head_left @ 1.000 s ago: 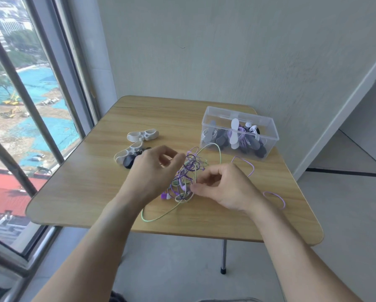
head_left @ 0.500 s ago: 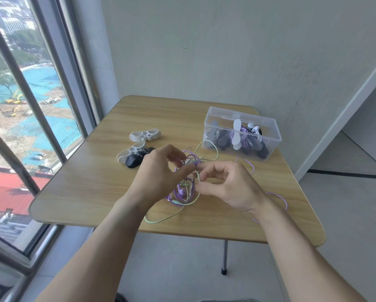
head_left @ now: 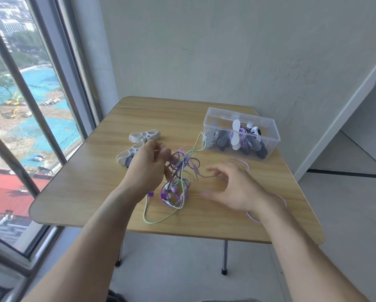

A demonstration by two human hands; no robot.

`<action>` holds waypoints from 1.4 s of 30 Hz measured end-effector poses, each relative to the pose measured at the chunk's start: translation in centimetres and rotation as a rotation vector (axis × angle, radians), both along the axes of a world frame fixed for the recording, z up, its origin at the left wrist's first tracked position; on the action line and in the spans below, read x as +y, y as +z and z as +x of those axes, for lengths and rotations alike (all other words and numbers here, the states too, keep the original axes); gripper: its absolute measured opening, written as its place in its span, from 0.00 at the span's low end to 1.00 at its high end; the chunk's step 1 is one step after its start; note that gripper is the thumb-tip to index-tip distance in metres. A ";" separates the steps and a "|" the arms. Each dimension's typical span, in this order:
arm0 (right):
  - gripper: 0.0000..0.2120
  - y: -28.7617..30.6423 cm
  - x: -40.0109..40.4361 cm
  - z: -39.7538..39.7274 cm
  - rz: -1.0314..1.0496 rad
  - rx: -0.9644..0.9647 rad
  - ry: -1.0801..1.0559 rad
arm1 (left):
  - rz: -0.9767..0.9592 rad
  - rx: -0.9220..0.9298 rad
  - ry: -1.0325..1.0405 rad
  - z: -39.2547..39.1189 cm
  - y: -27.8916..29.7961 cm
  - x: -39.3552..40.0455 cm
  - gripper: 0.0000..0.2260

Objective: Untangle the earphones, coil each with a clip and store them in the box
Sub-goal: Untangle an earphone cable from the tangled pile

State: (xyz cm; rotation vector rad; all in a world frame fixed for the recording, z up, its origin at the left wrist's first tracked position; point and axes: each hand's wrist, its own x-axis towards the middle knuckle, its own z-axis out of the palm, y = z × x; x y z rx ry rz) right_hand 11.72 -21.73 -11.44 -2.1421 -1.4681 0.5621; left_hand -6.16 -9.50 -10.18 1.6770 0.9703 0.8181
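Head view: tangled purple-and-green earphones [head_left: 179, 177].

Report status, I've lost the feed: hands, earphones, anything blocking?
Left hand pinching tangled earphone cords, lifting them. Right hand open, blurred, holding nothing. Clear box open, partly filled; spare clips beside left hand. Nothing blocking.

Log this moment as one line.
stage: untangling | left hand: holds tangled earphones | right hand: open, blurred | box: holds clipped coils
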 end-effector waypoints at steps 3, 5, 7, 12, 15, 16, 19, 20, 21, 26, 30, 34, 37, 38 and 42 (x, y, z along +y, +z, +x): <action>0.06 -0.7 0.6 -0.9 0.021 -0.158 -0.005 | -0.002 -0.001 -0.005 0.2 0.0 0.0 0.06; 0.07 -0.6 0.7 -0.8 0.064 -0.162 -0.036 | 0.022 0.020 0.055 0.0 0.1 0.0 0.06; 0.08 0.1 0.4 -0.1 0.228 0.072 -0.089 | 0.053 0.028 0.144 -0.4 0.2 0.4 0.06; 0.06 2.8 -0.2 2.3 0.641 0.693 -0.255 | 0.234 0.218 0.185 -1.1 -0.3 1.4 0.09; 0.09 3.4 -0.3 2.3 0.754 1.022 -0.335 | 0.273 0.220 0.190 -0.5 0.3 0.6 0.06; 0.09 3.4 -0.3 2.2 0.791 1.105 -0.348 | 0.279 0.213 0.202 -0.4 0.5 0.3 0.05; 0.12 3.7 -0.2 1.9 0.851 1.289 -0.319 | 0.264 0.178 0.211 -0.2 0.9 0.0 0.05; 0.13 3.9 -0.3 1.7 0.848 1.335 -0.306 | 0.244 0.172 0.206 -0.2 0.9 0.0 0.04; 0.14 4.0 -0.3 1.6 0.837 1.363 -0.296 | 0.215 0.159 0.196 -0.2 0.9 -0.1 0.04; 0.12 4.5 -0.1 0.5 0.755 1.318 -0.225 | 0.171 -0.058 0.072 -0.4 1.3 -0.8 0.04; 0.13 5.2 0.0 -0.8 0.721 1.320 -0.185 | 0.248 -0.099 -0.179 0.8 1.8 -2.7 0.14; 0.14 5.7 0.0 -1.0 0.706 1.280 -0.156 | 0.354 0.083 -0.244 1.8 0.5 -3.4 0.03; 0.13 6.1 -0.1 -0.4 0.740 1.271 -0.185 | 0.356 0.188 -0.249 2.1 0.1 -3.3 0.03; 0.12 6.2 -0.1 -0.2 0.759 1.264 -0.196 | 0.360 0.221 -0.252 2.1 0.1 -3.3 0.03; 0.11 6.3 -0.4 0.4 0.870 1.262 -0.248 | 0.363 0.254 -0.157 2.1 0.5 -3.0 0.07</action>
